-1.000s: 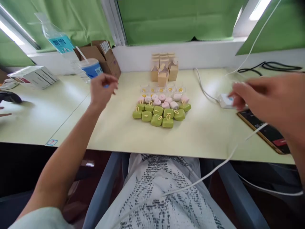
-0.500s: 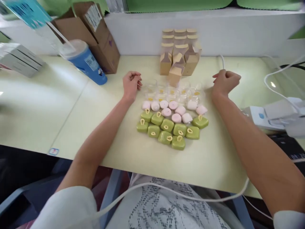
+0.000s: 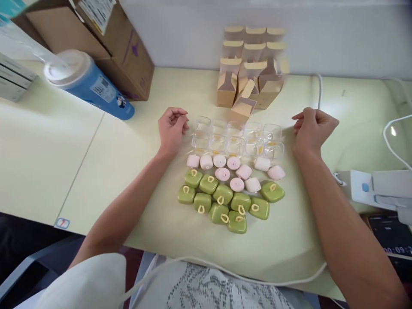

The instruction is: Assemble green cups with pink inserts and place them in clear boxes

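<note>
My left hand [image 3: 171,128] rests on the pale table [image 3: 106,163] just left of several clear plastic cases [image 3: 236,135], fingers loosely curled with nothing in them. My right hand [image 3: 312,128] rests to the right of the same cases, fingers also curled and empty. In front of the cases lie several small pink pieces [image 3: 236,171], and closer to me a cluster of several green square cases with yellow loops [image 3: 225,201]. Behind them stand several small folded tan cardboard boxes [image 3: 249,68].
A blue cup with a white lid [image 3: 88,83] lies tilted at the left, before a brown carton [image 3: 106,38]. A white device [image 3: 376,191] with cables sits at the right edge, a dark phone [image 3: 391,238] below it. A white cable [image 3: 225,268] runs across my lap.
Both hands came down from the air to rest on the table either side of the clear cases. The view tipped down and moved closer to the table.
</note>
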A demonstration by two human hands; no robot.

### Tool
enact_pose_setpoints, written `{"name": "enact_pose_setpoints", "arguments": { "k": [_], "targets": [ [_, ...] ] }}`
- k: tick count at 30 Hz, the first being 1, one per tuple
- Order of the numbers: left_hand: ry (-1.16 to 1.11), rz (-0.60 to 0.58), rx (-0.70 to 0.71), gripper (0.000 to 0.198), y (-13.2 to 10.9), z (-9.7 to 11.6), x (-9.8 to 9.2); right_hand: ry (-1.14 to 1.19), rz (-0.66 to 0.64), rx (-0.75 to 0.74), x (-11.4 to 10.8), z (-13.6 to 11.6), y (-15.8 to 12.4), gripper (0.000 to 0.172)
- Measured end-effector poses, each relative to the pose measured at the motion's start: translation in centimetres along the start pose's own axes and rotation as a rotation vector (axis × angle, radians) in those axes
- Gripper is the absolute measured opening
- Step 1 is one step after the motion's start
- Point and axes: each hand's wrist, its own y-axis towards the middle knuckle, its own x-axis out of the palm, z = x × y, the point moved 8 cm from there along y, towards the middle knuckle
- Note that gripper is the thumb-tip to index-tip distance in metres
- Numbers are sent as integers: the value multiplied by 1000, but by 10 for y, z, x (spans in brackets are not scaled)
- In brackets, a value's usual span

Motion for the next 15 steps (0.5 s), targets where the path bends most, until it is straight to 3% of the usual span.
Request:
{"name": "enact_pose_setpoints", "arguments": {
  "k": [2,8,15],
  "targets": [
    [-8,9,17,10,-1,0,-2,48,117,48,-10,0,-6,37],
    [18,30,41,23,-2,1,-5,93,96,-76,-14,-10,-8,44],
    [108,-1,20,15,-11,4,-7,51,47,-96,-11,-21,-17,38]
  ]
}}
